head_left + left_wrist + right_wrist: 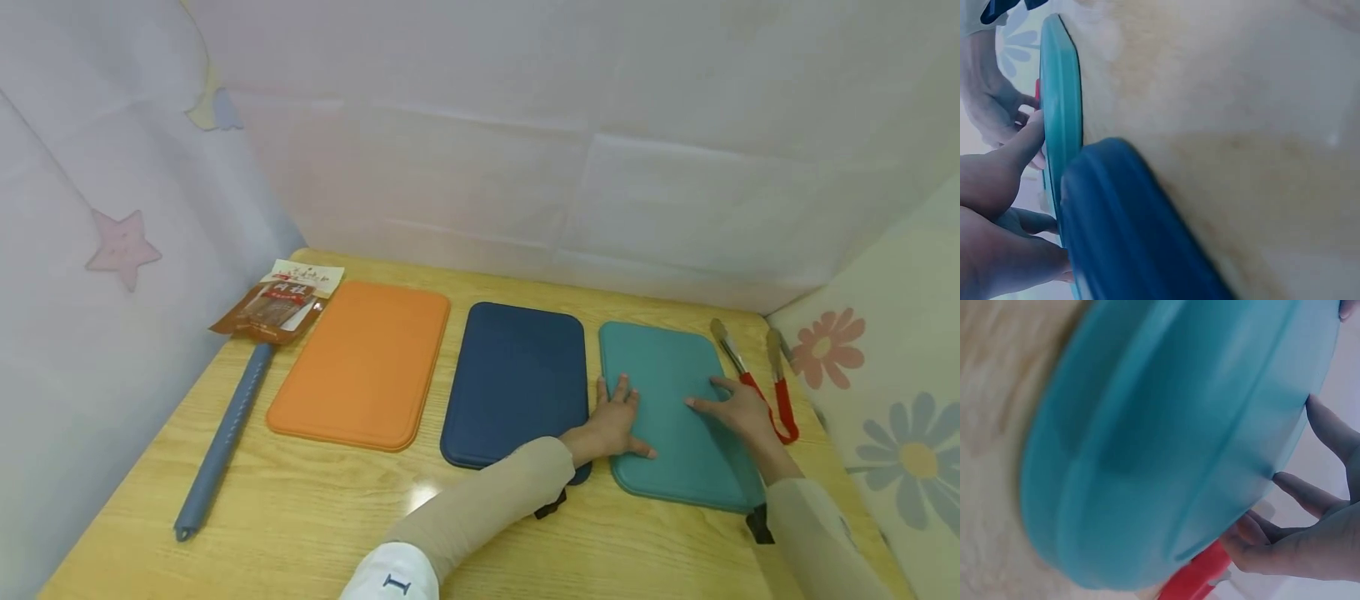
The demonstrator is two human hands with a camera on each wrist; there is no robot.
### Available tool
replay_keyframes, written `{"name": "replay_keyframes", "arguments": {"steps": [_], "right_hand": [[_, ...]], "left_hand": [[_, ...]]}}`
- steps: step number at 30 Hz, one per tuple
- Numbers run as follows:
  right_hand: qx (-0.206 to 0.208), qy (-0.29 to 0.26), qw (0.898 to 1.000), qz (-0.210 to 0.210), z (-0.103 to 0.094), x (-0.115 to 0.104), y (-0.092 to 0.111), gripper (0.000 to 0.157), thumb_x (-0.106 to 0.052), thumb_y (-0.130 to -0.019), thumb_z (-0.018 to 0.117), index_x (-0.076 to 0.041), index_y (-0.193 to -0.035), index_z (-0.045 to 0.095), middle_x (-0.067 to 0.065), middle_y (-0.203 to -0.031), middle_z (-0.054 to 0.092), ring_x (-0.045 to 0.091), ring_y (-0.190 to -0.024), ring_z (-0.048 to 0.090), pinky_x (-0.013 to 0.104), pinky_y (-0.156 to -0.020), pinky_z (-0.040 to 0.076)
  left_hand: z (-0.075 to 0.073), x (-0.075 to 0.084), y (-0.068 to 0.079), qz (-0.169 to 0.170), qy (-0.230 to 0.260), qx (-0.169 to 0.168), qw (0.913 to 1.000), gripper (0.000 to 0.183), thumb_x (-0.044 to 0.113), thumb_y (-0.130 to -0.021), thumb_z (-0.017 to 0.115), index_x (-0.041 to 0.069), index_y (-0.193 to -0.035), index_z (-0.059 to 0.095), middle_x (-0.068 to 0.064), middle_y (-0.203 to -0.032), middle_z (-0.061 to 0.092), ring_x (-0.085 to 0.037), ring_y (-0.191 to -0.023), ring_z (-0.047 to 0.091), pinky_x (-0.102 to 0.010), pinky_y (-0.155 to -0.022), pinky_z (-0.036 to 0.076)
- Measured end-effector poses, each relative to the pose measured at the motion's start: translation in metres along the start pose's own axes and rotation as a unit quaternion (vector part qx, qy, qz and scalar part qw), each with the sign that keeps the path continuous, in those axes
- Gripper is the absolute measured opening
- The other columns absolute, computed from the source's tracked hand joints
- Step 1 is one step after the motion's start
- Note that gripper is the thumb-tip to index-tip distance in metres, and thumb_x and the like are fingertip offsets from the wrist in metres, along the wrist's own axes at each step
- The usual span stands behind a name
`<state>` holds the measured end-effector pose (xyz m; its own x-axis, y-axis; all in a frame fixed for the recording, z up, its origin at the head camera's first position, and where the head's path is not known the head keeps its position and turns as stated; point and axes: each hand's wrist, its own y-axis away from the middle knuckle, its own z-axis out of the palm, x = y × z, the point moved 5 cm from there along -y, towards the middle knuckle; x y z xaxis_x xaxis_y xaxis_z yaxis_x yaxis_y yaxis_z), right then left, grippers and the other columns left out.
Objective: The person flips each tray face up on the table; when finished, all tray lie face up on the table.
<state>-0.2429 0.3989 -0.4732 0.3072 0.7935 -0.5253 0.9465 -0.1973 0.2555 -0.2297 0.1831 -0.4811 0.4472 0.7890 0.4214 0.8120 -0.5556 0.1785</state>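
A teal rounded rectangular board [663, 417] lies flat at the right of the wooden table, its stepped edge filling much of the right wrist view. My left hand [611, 425] rests with spread fingers over its left edge, thumb on the top surface. On its right part, fingertips of my right hand [738, 412] touch the top, fingers spread. A navy board [521, 375] of the same shape lies just left of the teal one, partly covered by my left forearm. Red-handled tongs [783, 408] lie beside my right hand, legs apart.
An orange board [367, 362] lies left of the navy one. At the far left are a brown snack packet [273, 308] and a long blue-grey stick [225, 442]. Patterned cloth walls [480, 167] stand at the table's back and sides.
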Motion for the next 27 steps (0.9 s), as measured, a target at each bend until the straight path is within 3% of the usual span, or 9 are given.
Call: {"name": "replay_keyframes", "arguments": {"steps": [9, 11, 13, 16, 18, 19, 21, 23, 27], "right_hand": [[-0.046, -0.156, 0.986, 0.04, -0.007, 0.019, 0.004, 0.097, -0.042, -0.088, 0.069, 0.001, -0.153, 0.012, 0.038, -0.151, 0.008, 0.056, -0.136, 0.014, 0.068, -0.104, 0.023], [-0.042, -0.18, 0.982, 0.032, -0.011, 0.022, 0.006, 0.092, -0.043, -0.09, 0.066, 0.001, -0.153, 0.016, 0.033, -0.153, 0.015, 0.046, -0.124, 0.041, 0.056, -0.1, 0.038], [-0.041, -0.227, 0.973, 0.03, -0.017, 0.026, 0.008, 0.087, -0.04, -0.092, 0.064, 0.001, -0.153, 0.016, 0.021, -0.143, 0.04, 0.028, -0.088, 0.057, 0.039, -0.079, 0.049], [-0.046, -0.278, 0.959, 0.026, -0.027, 0.031, 0.01, 0.081, -0.036, -0.094, 0.063, -0.001, -0.153, 0.02, -0.006, -0.109, 0.057, 0.01, -0.054, 0.033, 0.029, -0.053, 0.037], [-0.064, -0.283, 0.957, 0.023, -0.033, 0.032, 0.011, 0.079, -0.034, -0.094, 0.063, -0.002, -0.153, 0.02, -0.002, -0.111, 0.056, 0.001, -0.058, 0.041, 0.023, -0.055, 0.042], [-0.074, -0.269, 0.96, 0.018, -0.036, 0.033, 0.012, 0.079, -0.035, -0.095, 0.062, -0.001, -0.153, 0.02, 0.009, -0.12, 0.054, -0.001, -0.066, 0.044, 0.022, -0.061, 0.046], [-0.091, -0.235, 0.968, 0.011, -0.04, 0.033, 0.012, 0.08, -0.038, -0.095, 0.06, -0.001, -0.153, 0.02, 0.022, -0.146, 0.031, -0.004, -0.082, 0.048, 0.024, -0.073, 0.05], [-0.104, -0.195, 0.975, -0.007, -0.044, 0.032, 0.013, 0.079, -0.038, -0.097, 0.056, 0.002, -0.153, 0.017, 0.034, -0.149, 0.015, -0.006, -0.089, 0.049, 0.028, -0.078, 0.053], [-0.113, -0.147, 0.982, -0.039, -0.054, 0.03, 0.016, 0.077, -0.032, -0.098, 0.057, 0.006, -0.151, 0.015, 0.024, -0.128, 0.048, -0.001, -0.087, 0.059, 0.033, -0.078, 0.055]], "left_hand": [[0.005, 0.0, -0.009, 0.023, -0.035, -0.027, 0.9988, 0.1, 0.06, -0.079, 0.069, 0.007, -0.152, 0.026, -0.011, -0.161, 0.007, -0.027, -0.147, 0.0, -0.044, -0.118, 0.002], [0.003, 0.001, -0.008, 0.022, -0.037, -0.033, 0.9985, 0.101, 0.06, -0.079, 0.069, 0.008, -0.153, 0.026, -0.011, -0.161, 0.006, -0.027, -0.147, 0.0, -0.045, -0.118, 0.001], [0.001, 0.003, -0.006, 0.021, -0.035, -0.039, 0.9984, 0.102, 0.061, -0.078, 0.069, 0.008, -0.153, 0.025, -0.011, -0.161, 0.006, -0.03, -0.147, 0.0, -0.045, -0.118, 0.002], [-0.005, 0.005, -0.003, 0.022, -0.04, -0.05, 0.9977, 0.103, 0.061, -0.078, 0.07, 0.007, -0.153, 0.025, -0.012, -0.16, 0.008, -0.032, -0.147, 0.005, -0.046, -0.117, 0.007], [-0.009, 0.006, -0.002, 0.026, -0.046, -0.05, 0.9974, 0.102, 0.061, -0.078, 0.07, 0.007, -0.153, 0.025, -0.013, -0.16, 0.01, -0.032, -0.146, 0.007, -0.046, -0.117, 0.009], [-0.01, 0.006, -0.002, 0.029, -0.046, -0.049, 0.9974, 0.102, 0.06, -0.078, 0.069, 0.006, -0.152, 0.025, -0.013, -0.16, 0.01, -0.032, -0.146, 0.009, -0.046, -0.117, 0.01], [-0.013, 0.005, -0.002, 0.033, -0.04, -0.046, 0.9976, 0.1, 0.059, -0.079, 0.069, 0.005, -0.152, 0.026, -0.013, -0.16, 0.011, -0.034, -0.146, 0.01, -0.045, -0.117, 0.012], [-0.014, 0.005, -0.003, 0.038, -0.031, -0.043, 0.9979, 0.1, 0.058, -0.08, 0.069, 0.004, -0.152, 0.025, -0.014, -0.16, 0.011, -0.034, -0.146, 0.011, -0.045, -0.117, 0.012], [-0.014, 0.003, -0.003, 0.045, -0.009, -0.046, 0.9979, 0.1, 0.058, -0.082, 0.068, 0.004, -0.153, 0.024, -0.013, -0.16, 0.009, -0.037, -0.145, 0.009, -0.044, -0.118, 0.011]]}}
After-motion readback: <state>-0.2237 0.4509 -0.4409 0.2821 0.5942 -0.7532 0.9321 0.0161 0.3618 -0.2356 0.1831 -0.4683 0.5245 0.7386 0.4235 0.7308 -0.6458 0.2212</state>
